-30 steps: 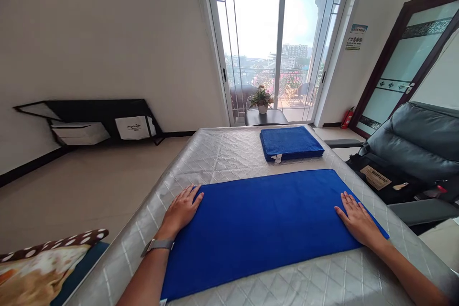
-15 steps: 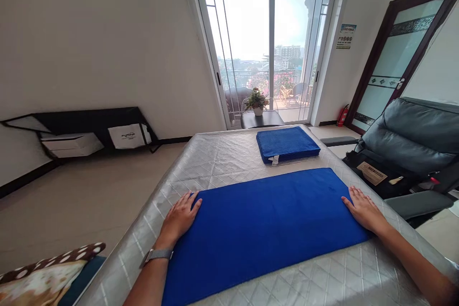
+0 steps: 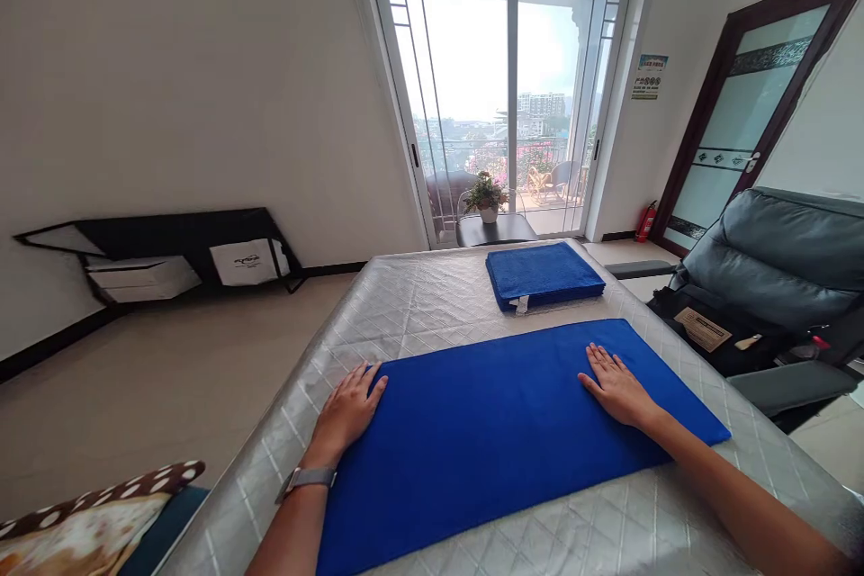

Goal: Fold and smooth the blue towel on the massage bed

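Note:
A bright blue towel (image 3: 472, 441) lies spread out and smooth across the silver quilted surface (image 3: 378, 301). My left hand (image 3: 349, 408) rests on the towel's far left corner, fingers stretched out, with a grey-strapped watch (image 3: 310, 478) on the wrist. On the right part of the towel, inward from its right edge, my right hand (image 3: 617, 387) lies flat with open fingers. Neither hand grips the cloth. Beyond the towel sits a neat stack of folded blue towels (image 3: 545, 274), a white tag hanging at its front.
A dark armchair (image 3: 789, 243) with a black bag on its seat stands at the right. Behind the quilted surface, a potted plant (image 3: 486, 196) sits on a chair before sliding glass doors. A patterned cushion (image 3: 101, 517) lies at lower left, a black rack (image 3: 168, 234) by the wall.
My right hand has moved left, from the towel's right edge onto its surface. My left hand stays at the far left corner. The camera view has shifted slightly.

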The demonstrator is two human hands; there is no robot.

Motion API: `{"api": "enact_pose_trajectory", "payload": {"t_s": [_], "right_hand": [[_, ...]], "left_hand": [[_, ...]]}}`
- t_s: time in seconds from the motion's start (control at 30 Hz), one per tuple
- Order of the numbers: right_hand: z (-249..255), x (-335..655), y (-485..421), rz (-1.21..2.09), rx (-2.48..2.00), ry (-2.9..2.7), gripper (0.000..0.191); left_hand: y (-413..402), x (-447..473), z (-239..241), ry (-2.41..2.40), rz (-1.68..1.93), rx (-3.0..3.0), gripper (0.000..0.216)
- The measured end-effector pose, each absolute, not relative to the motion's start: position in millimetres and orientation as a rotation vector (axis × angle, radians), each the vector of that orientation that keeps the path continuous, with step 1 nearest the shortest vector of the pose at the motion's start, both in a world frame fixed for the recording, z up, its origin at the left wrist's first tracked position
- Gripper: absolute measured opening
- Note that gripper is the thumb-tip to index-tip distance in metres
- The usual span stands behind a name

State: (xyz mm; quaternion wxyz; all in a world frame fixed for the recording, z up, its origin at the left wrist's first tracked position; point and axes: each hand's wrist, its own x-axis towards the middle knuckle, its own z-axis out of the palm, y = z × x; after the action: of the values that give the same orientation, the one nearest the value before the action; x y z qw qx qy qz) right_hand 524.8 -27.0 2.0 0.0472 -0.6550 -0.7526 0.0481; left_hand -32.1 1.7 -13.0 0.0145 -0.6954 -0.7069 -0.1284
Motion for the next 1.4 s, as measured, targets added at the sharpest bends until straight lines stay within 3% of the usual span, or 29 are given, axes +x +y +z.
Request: {"api": "enact_pose_trajectory", "payload": {"t_s": [0.3,0.6,0.93,1.17,1.4], "right_hand": [[-12.0,646.9,-16.1,0.040,-2.264,-2.085,0.079],[-7.4,654.3,-19.8,-0.079,-2.262,-2.005,0.073],[43.6,462.4,-17.9,0.135,-1.700,-2.456,0.079],[38.8,321.2,-8.7,0.318,-1.304,-2.613,0.079],[28.0,265.8,9.7,0.419,-1.314,-2.575,0.081]], "left_hand": [[3.6,-33.5,-15.2,-2.216,-0.451,-2.179,0.062],[4.2,-35.3,-17.8,-2.181,-0.383,-2.171,0.065],[5.5,-36.4,-20.4,-2.177,-0.403,-2.171,0.061],[2.9,-31.9,-15.8,-2.207,-0.401,-2.158,0.061],[3.3,-32.5,-16.8,-2.193,-0.414,-2.154,0.059]]}}
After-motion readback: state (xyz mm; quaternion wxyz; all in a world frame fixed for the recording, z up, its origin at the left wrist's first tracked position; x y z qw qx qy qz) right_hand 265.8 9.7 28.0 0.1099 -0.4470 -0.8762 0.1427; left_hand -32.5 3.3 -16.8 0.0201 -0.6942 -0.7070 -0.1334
